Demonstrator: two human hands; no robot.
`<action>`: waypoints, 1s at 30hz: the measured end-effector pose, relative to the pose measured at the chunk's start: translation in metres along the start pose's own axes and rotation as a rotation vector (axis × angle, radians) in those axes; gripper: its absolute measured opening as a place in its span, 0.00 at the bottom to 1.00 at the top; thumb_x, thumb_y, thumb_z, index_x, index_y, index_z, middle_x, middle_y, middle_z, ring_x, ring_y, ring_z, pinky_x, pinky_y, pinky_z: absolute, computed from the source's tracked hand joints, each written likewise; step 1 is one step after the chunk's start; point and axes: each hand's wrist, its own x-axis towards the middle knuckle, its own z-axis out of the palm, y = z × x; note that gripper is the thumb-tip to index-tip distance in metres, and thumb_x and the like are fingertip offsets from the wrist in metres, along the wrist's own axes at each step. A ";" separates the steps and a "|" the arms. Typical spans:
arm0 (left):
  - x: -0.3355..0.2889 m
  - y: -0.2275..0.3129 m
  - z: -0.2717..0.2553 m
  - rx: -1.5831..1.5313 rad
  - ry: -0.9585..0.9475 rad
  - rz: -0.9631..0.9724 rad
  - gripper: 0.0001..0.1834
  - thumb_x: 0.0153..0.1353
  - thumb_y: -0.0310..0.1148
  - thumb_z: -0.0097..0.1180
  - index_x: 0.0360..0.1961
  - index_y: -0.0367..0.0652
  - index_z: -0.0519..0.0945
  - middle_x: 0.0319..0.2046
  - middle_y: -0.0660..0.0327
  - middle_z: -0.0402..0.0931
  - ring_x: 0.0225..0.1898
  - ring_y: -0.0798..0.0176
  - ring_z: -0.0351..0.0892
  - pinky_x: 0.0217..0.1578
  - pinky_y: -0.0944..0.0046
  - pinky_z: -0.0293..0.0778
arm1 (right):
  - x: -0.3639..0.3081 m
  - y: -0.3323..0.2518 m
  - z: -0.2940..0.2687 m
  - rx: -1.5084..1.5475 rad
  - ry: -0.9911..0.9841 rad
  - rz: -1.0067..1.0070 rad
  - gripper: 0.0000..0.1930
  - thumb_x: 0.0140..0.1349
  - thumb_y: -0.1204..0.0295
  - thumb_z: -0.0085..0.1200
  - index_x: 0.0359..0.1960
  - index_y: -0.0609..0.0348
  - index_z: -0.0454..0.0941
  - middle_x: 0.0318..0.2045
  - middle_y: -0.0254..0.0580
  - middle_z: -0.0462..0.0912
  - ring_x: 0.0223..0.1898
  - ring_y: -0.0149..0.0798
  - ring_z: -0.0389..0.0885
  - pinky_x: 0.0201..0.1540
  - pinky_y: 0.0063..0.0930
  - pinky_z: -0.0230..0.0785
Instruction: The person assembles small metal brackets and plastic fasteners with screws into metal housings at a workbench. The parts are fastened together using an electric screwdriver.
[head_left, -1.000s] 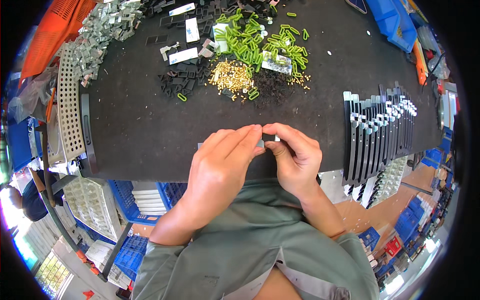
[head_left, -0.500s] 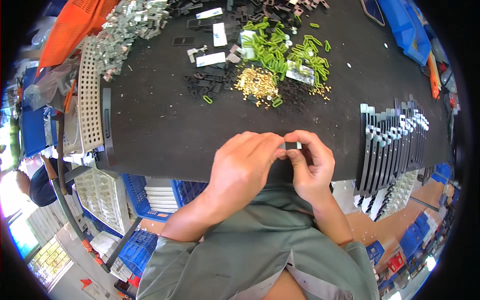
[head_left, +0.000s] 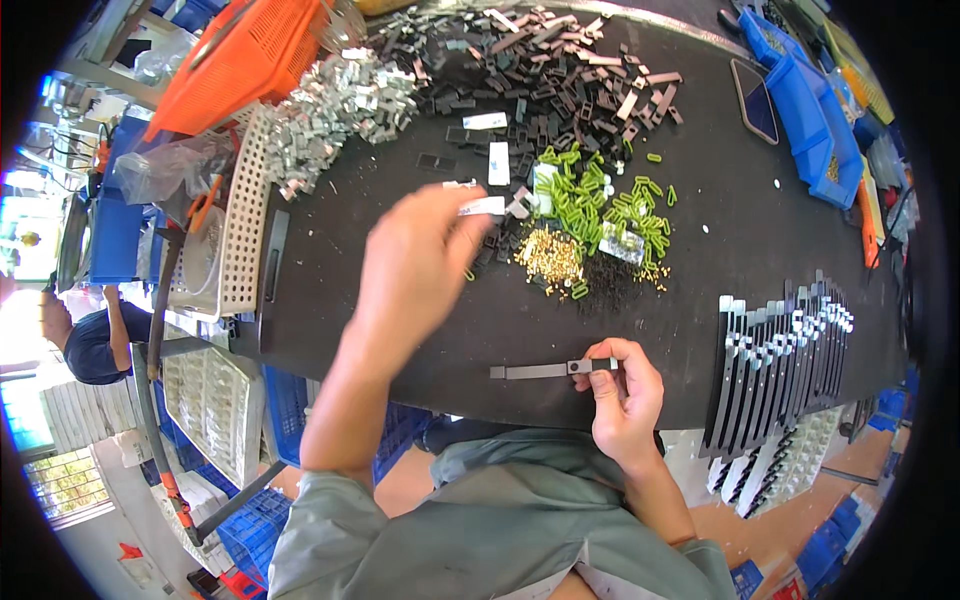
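Observation:
My right hand (head_left: 628,402) is closed near the front edge of the table, pinching the end of a flat grey-black strip (head_left: 535,371). The strip points left and has a small dark block at the pinched end. Farther forward, my left hand (head_left: 415,265) reaches over the loose parts, blurred by motion and with most fingers hidden. Nearest to it are a white-topped flat piece (head_left: 482,206) and small black parts. Just right of these lie green oval rings (head_left: 575,190), small brass-coloured pieces (head_left: 549,256) and tiny black bits (head_left: 612,285).
Silvery metal clips (head_left: 335,110) are heaped at the far left beside a perforated white basket (head_left: 243,225) and an orange basket (head_left: 225,75). Finished-looking black strips with silver clips (head_left: 770,350) lie in a row at right. Blue bins (head_left: 805,110) and a phone (head_left: 753,100) sit far right.
My left hand has left my right hand and moved forward and left to the loose parts. My right hand still pinches its piece, whose long strip now shows. The view has shifted.

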 end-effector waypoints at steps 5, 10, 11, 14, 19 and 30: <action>0.059 -0.058 0.006 0.089 0.079 -0.071 0.15 0.61 0.33 0.59 0.46 0.37 0.81 0.38 0.51 0.82 0.39 0.53 0.82 0.42 0.59 0.76 | -0.004 -0.004 0.001 0.004 -0.013 -0.015 0.05 0.65 0.84 0.48 0.40 0.68 0.72 0.33 0.40 0.77 0.32 0.27 0.78 0.37 0.22 0.75; 0.109 -0.082 0.029 0.223 0.137 0.129 0.14 0.61 0.32 0.57 0.46 0.41 0.82 0.39 0.52 0.82 0.42 0.49 0.81 0.44 0.56 0.75 | -0.002 -0.002 0.001 -0.045 -0.028 -0.015 0.04 0.66 0.83 0.47 0.41 0.68 0.72 0.31 0.39 0.78 0.31 0.27 0.78 0.37 0.22 0.75; 0.119 -0.085 0.029 0.305 0.088 0.189 0.13 0.61 0.32 0.57 0.47 0.43 0.82 0.39 0.52 0.81 0.42 0.49 0.80 0.43 0.55 0.75 | -0.002 -0.002 0.001 -0.047 -0.039 -0.009 0.04 0.66 0.83 0.47 0.41 0.68 0.72 0.31 0.39 0.78 0.31 0.27 0.78 0.37 0.22 0.75; 0.109 -0.067 0.025 0.278 0.137 0.254 0.13 0.62 0.29 0.53 0.47 0.46 0.82 0.32 0.54 0.77 0.37 0.48 0.78 0.41 0.56 0.74 | 0.000 -0.001 -0.001 -0.028 -0.017 -0.018 0.04 0.67 0.81 0.48 0.42 0.68 0.72 0.32 0.40 0.78 0.31 0.27 0.78 0.36 0.22 0.75; 0.013 -0.011 0.002 -0.242 -0.007 -0.213 0.09 0.64 0.28 0.55 0.42 0.35 0.80 0.26 0.61 0.79 0.28 0.68 0.79 0.32 0.69 0.73 | -0.002 0.003 -0.010 0.212 0.055 -0.031 0.07 0.68 0.77 0.51 0.45 0.67 0.71 0.35 0.43 0.78 0.32 0.30 0.79 0.37 0.24 0.75; -0.073 0.008 0.019 -0.123 0.190 -0.340 0.08 0.56 0.28 0.65 0.37 0.38 0.83 0.33 0.58 0.78 0.27 0.65 0.78 0.28 0.64 0.74 | -0.003 0.000 -0.025 0.171 0.106 -0.080 0.08 0.68 0.75 0.51 0.45 0.66 0.70 0.36 0.45 0.77 0.31 0.32 0.79 0.34 0.27 0.75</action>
